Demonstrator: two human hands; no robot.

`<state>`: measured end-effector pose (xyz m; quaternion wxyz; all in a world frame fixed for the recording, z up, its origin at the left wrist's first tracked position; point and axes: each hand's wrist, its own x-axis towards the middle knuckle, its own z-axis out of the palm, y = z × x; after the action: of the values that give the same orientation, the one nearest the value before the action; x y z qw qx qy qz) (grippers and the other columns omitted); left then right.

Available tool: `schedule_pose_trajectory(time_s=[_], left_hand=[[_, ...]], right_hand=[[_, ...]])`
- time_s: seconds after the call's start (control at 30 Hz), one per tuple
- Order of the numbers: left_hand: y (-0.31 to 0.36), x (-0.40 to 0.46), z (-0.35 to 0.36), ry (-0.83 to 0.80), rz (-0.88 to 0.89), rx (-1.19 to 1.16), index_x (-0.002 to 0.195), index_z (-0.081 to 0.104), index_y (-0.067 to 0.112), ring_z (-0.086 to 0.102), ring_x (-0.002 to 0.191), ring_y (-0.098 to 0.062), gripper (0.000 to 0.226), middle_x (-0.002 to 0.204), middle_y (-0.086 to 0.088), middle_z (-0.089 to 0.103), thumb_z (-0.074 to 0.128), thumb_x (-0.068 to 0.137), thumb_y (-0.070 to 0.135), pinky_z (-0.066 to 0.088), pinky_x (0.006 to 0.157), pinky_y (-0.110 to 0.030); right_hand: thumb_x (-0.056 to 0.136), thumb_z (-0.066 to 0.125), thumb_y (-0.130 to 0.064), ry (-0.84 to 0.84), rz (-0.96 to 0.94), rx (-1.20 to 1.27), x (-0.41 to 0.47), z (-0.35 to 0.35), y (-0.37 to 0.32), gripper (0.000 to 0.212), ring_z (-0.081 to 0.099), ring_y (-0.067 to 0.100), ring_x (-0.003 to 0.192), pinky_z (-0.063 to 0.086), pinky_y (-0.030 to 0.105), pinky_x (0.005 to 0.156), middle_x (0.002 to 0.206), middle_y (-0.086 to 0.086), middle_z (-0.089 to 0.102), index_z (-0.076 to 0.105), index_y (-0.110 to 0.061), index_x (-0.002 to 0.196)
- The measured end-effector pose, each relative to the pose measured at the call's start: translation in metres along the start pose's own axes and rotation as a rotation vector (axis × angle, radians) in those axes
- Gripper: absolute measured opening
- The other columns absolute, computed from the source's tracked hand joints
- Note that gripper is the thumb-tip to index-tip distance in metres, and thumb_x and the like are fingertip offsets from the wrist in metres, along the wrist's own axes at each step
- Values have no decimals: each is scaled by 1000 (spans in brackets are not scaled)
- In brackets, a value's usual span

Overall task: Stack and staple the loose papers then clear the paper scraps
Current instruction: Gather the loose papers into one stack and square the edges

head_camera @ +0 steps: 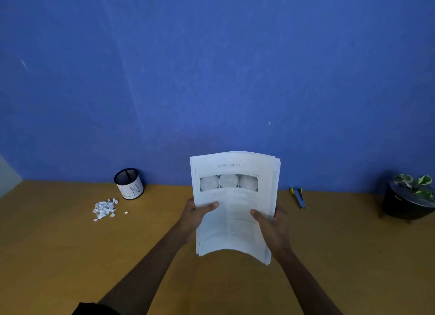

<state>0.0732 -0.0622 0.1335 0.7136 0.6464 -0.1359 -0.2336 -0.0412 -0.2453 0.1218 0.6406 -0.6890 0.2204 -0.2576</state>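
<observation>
A thick stack of printed papers (235,197) is held up off the wooden table, tilted toward the wall, its top page upside down to me. My left hand (195,218) grips the stack's left edge with the thumb on the top page. My right hand (270,225) grips its right edge the same way. A small heap of white paper scraps (104,208) lies on the table at the left. A blue and yellow stapler (298,197) lies at the back right of the stack, near the wall.
A black mesh cup with a white label (129,184) stands by the wall behind the scraps. A potted plant in a dark pot (409,199) sits at the far right. The wooden table (70,255) meets a blue wall.
</observation>
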Motion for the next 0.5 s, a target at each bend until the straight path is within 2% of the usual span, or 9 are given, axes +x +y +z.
schedule_pose_trajectory(time_s=[0.1, 0.2, 0.33, 0.43, 0.5], left_hand=[[1, 0, 0, 30, -23, 37, 107, 73, 10, 72, 100, -30, 26, 105, -11, 76, 77, 81, 11, 58, 88, -44], [2, 1, 3, 49, -27, 57, 107, 72, 4, 72, 97, -34, 29, 104, -15, 75, 78, 80, 10, 57, 88, -50], [8, 0, 6, 49, 36, 92, 107, 72, 8, 73, 96, -26, 32, 104, -10, 76, 80, 77, 7, 60, 82, -37], [13, 1, 4, 48, 64, 106, 104, 74, 16, 74, 91, -18, 33, 101, -3, 77, 83, 73, 7, 59, 73, -27], [15, 2, 1, 36, 65, 112, 99, 76, 21, 74, 89, -17, 29, 99, 0, 78, 83, 73, 10, 58, 69, -24]], right_hand=[[79, 79, -11, 5, 15, 30, 3, 0, 0, 23, 73, 7, 75, 54, 16, 53, 83, -8, 76, 70, -26, 94], [77, 81, -12, 5, 16, 49, 5, -2, -3, 22, 74, 12, 74, 55, 18, 53, 82, -3, 76, 71, -20, 94], [77, 82, -12, 14, -22, 49, 3, -7, -10, 24, 74, 8, 77, 57, 20, 58, 86, -5, 77, 71, -22, 96], [76, 83, -15, 38, -47, 25, 2, -13, -15, 23, 74, 9, 76, 60, 26, 62, 85, -4, 77, 70, -28, 89], [75, 83, -15, 28, -59, 30, 3, -16, -18, 21, 74, 8, 74, 60, 24, 61, 83, -6, 77, 71, -30, 85]])
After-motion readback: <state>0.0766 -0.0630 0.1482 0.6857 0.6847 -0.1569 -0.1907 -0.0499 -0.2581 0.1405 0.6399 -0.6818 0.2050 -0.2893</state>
